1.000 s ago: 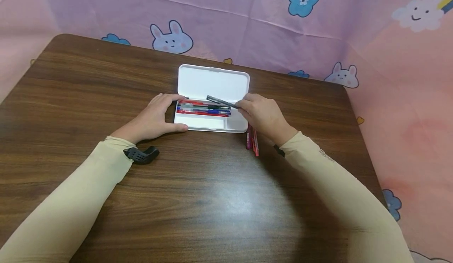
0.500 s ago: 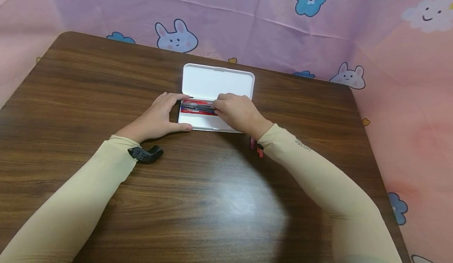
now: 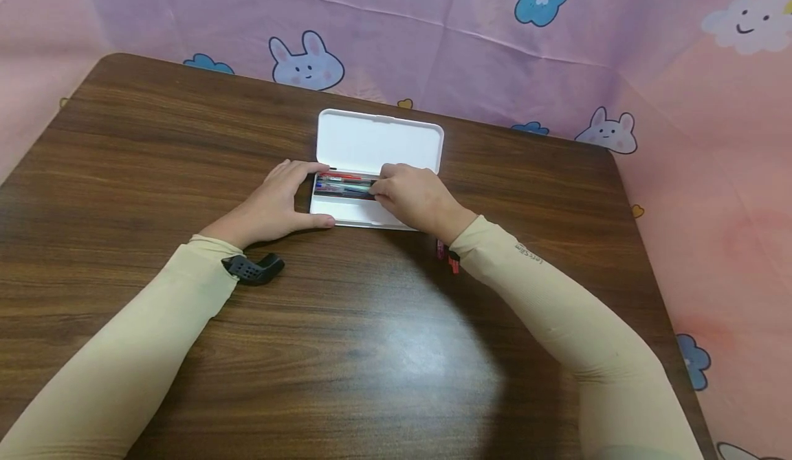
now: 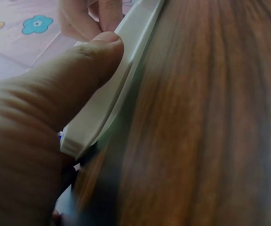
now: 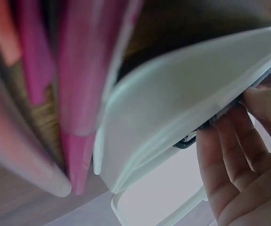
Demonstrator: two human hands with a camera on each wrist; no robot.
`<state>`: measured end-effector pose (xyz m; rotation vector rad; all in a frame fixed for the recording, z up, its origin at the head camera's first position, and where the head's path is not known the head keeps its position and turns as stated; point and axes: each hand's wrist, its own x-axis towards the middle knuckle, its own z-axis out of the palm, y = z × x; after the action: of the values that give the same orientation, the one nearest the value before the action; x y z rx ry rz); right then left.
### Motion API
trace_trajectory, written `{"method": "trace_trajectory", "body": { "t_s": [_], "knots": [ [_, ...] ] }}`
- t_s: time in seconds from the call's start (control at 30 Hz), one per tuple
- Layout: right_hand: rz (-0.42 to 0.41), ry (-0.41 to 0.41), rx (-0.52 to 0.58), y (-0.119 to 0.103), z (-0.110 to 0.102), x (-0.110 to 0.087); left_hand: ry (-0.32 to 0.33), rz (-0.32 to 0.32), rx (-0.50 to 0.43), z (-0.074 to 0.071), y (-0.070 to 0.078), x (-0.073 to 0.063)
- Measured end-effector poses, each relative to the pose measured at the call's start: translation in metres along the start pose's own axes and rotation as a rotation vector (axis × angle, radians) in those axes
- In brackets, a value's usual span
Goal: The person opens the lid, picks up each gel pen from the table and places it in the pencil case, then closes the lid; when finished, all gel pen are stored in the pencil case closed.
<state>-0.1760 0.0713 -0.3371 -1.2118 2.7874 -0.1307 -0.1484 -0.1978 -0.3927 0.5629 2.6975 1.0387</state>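
In the head view, the person's bare right hand hides the right ends of the slim multicoloured pens inside the open white rectangular case; in the right wrist view, its fingers partly cover a slim dark pen. There, shiny pink and coral-red pens are blurred and cut off by the edges.

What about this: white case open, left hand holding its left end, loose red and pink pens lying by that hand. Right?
Wrong hand: the loose red and pink pens lie by the right hand, as the head view shows. The white case is open and the left hand holds its left end.
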Motion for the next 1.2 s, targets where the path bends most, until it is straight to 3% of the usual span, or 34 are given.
{"method": "trace_trajectory", "body": {
  "t_s": [0.2,0.4,0.57,0.7,0.9,1.0,1.2],
  "knots": [
    [0.001,0.025,0.001,0.004,-0.001,-0.005,-0.002,-0.004,-0.006,0.0,0.0,0.0],
    [0.091,0.106,0.123,0.024,-0.015,-0.035,-0.002,0.004,-0.006,0.002,0.002,0.002],
    [0.288,0.153,0.347,0.048,-0.025,-0.076,0.004,0.01,-0.007,0.002,0.002,0.001],
    [0.461,0.121,0.57,0.063,-0.022,-0.106,0.01,0.007,-0.006,0.001,0.001,0.0],
    [0.56,0.018,0.862,0.06,-0.005,-0.128,0.017,0.021,0.005,-0.001,-0.001,-0.002],
    [0.566,0.017,0.88,0.051,0.005,-0.13,0.018,0.025,0.009,0.0,-0.001,-0.001],
    [0.609,0.044,0.805,0.041,0.017,-0.132,0.012,0.027,0.012,0.001,0.004,-0.001]
  ]
}}
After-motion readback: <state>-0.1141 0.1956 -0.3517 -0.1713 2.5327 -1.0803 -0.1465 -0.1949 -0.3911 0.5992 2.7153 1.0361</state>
